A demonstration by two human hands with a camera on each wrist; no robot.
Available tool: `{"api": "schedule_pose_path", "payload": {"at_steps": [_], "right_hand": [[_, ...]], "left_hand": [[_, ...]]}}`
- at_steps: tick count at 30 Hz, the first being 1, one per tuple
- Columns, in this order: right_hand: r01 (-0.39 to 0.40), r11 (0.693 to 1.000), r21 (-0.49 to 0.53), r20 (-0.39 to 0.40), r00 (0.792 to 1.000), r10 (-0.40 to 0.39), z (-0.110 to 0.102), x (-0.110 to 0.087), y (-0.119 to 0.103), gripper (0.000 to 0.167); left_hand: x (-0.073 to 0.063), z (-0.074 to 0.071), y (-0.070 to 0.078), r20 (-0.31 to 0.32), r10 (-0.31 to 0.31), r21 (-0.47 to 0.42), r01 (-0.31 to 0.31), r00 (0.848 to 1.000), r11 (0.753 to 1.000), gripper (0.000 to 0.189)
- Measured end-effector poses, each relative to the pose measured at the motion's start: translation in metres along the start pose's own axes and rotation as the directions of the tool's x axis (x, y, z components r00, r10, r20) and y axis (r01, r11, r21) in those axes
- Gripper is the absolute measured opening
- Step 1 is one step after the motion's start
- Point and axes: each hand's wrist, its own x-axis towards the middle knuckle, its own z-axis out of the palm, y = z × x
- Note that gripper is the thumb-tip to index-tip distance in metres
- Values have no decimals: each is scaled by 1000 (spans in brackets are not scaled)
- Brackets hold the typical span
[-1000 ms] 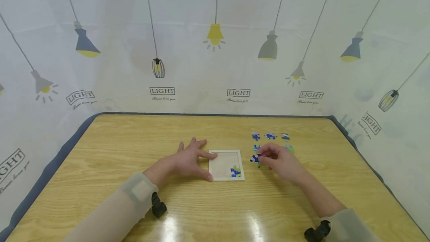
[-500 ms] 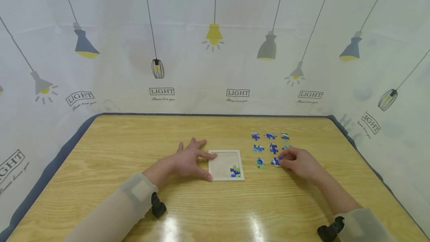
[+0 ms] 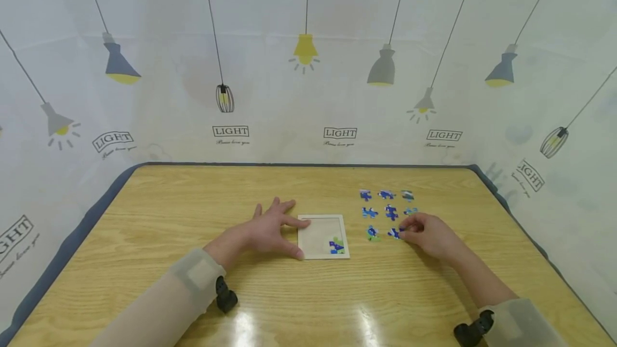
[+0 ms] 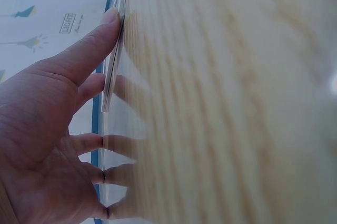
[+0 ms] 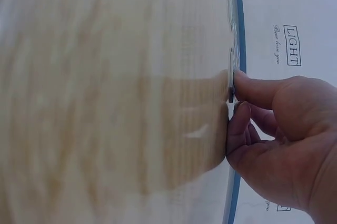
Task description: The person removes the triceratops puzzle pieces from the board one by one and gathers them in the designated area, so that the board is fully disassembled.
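My left hand (image 3: 270,232) lies spread on the table, its thumb and index finger resting on the left border of a white square puzzle frame (image 3: 346,240). In the left wrist view the thumb touches the frame's edge (image 4: 111,81). A few blue and green puzzle pieces (image 3: 337,245) fill the frame's lower right corner. To the right, my right hand (image 3: 431,235) pinches a blue-and-white puzzle piece (image 3: 394,233) between thumb and bent fingers, at table level. In the right wrist view the fingertips nearly hide that piece.
Several loose puzzle pieces lie in rows right of the frame, among them a blue one (image 3: 391,212) and a blue-green one (image 3: 373,233). One piece (image 3: 411,211) sits just behind my right hand. A printed curtain (image 3: 270,68) stands beyond the wooden table's (image 3: 289,304) back edge.
My right hand has moved right, away from the frame, with the blue-and-white puzzle piece, uncovering pieces beneath it. Over the last half second it barely moves. The left hand stays put.
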Motion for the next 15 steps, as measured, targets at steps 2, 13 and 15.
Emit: {"api": "schedule_pose_path", "payload": {"at_steps": [2, 13, 15], "right_hand": [[4, 1000, 11, 2, 1000, -4, 0, 0, 0, 25], [15, 997, 79, -8, 1000, -15, -4, -3, -2, 35], [35, 994, 108, -1, 999, -35, -3, -4, -10, 34]], "left_hand": [[0, 0, 0, 1, 1, -1, -1, 1000, 1000, 80], [-1, 0, 1, 4, -1, -10, 1, 1000, 1000, 79], [0, 0, 1, 3, -1, -13, 1, 1000, 1000, 79]]}}
